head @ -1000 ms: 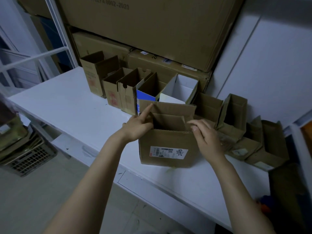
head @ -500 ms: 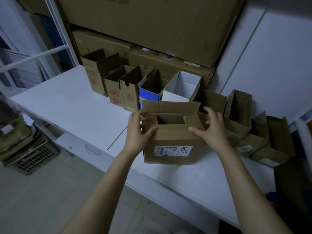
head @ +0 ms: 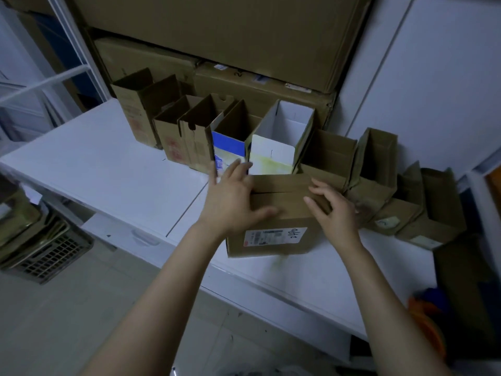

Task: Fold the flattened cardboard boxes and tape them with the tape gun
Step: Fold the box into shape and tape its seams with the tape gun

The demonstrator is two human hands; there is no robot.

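Spread flat, the fingers of my left hand (head: 233,202) press down on the folded top flaps of the cardboard box (head: 284,204), thumb lying across the near flap. My right hand (head: 334,215) rests on the flaps' right end, its fingers loosely bent and parted, gripping nothing. The box stands upright near the front edge of the white table (head: 108,172), a printed label (head: 273,236) on the face toward me. Just behind it stands a row of open-topped boxes (head: 189,131), among them a blue-and-white one (head: 229,147) and a white one (head: 282,137). Beyond those, big brown cartons (head: 217,36) are stacked at the back.
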